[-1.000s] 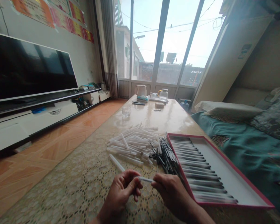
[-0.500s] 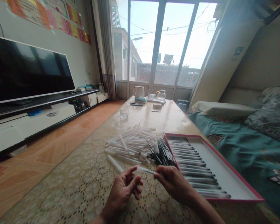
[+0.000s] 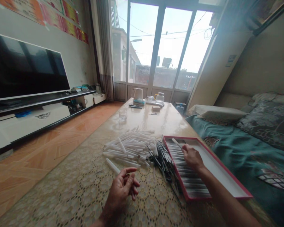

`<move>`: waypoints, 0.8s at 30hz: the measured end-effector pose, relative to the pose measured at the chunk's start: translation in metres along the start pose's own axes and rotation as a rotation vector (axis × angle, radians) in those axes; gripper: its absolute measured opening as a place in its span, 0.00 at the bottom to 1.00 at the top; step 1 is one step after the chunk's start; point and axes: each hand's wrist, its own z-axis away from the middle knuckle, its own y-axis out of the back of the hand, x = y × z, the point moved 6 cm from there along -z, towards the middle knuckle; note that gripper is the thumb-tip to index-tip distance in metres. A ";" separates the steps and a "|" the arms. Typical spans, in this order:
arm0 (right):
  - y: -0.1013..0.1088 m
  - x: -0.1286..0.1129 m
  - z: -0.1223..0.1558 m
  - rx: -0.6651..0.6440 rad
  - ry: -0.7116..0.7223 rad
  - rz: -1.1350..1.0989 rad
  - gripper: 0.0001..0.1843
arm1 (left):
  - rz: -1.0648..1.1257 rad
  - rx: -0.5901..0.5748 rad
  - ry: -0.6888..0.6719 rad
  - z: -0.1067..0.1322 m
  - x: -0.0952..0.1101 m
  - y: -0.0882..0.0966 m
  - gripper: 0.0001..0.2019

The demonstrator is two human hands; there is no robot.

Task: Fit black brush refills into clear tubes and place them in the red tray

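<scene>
Right hand [image 3: 191,156] grip pinching pen [image 3: 176,143] over far end of red tray [image 3: 220,173]; tray rows mostly filled. Left hand [image 3: 123,186] empty, fingers loosely spread, left of tray. Tube pile [image 3: 130,146] and refill heap [image 3: 163,157] beside tray: judged plenty left.

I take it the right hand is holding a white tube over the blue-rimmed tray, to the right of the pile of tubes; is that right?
Not quite: the head view shows the tray's rim is red, not blue. The rest holds: the right hand is holding a white tube in its fingers over the tray, to the right of the pile of tubes.
</scene>
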 end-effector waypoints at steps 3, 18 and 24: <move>0.000 -0.002 -0.011 0.005 0.028 0.178 0.11 | -0.001 -0.006 0.009 -0.001 -0.002 0.000 0.19; -0.020 -0.023 -0.043 -0.080 0.219 0.362 0.09 | 0.027 0.025 0.028 0.001 -0.002 -0.001 0.18; -0.011 -0.061 -0.016 0.001 0.302 0.186 0.14 | 0.049 0.123 -0.005 0.004 0.004 0.007 0.16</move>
